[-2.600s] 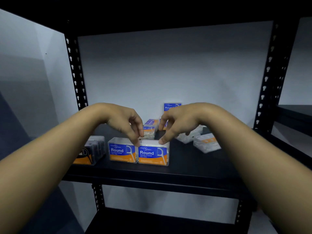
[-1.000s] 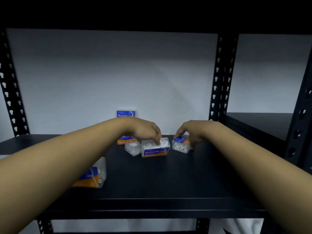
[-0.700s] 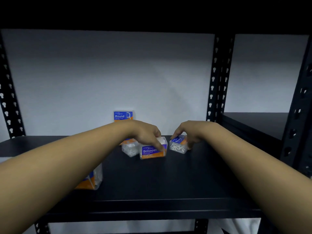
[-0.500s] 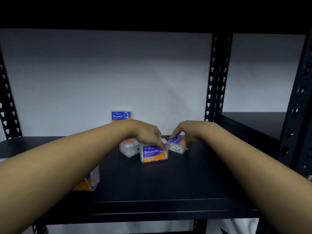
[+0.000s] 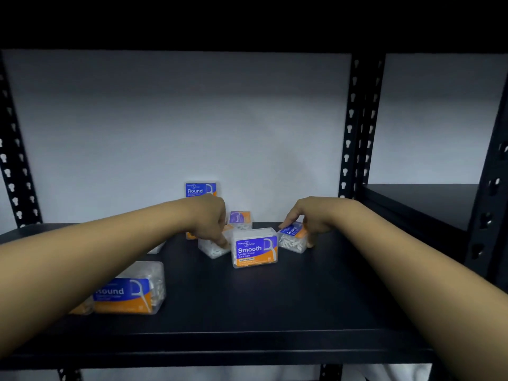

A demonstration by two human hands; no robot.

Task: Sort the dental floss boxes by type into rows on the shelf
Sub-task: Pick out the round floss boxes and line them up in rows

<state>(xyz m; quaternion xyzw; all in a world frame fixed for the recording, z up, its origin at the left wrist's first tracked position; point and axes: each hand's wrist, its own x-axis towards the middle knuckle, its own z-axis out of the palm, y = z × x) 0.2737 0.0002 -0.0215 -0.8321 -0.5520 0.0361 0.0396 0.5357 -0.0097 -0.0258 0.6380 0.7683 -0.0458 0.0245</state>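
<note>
On the black shelf (image 5: 247, 306) a clear "Smooth" floss box (image 5: 254, 248) stands upright in the middle, free of both hands. Just left of it my left hand (image 5: 210, 220) curls its fingers over a clear box lying flat (image 5: 213, 247). My right hand (image 5: 309, 217) grips a tilted "Round" box (image 5: 292, 237) to the right of the Smooth box. Behind them a small "Smooth" box (image 5: 240, 219) stands upright, and a "Round" box (image 5: 199, 189) stands against the back wall. Another "Round" box (image 5: 130, 292) stands near the front left, partly behind my left forearm.
Black perforated uprights (image 5: 360, 127) stand right of the boxes, and a second shelf (image 5: 417, 202) lies beyond them. The white wall (image 5: 178, 119) closes the back. Another box (image 5: 156, 247) peeks out behind my left forearm.
My left hand let go of the Smooth box, now upright facing me, and moved left onto the flat clear box. My right hand stays on the Round box.
</note>
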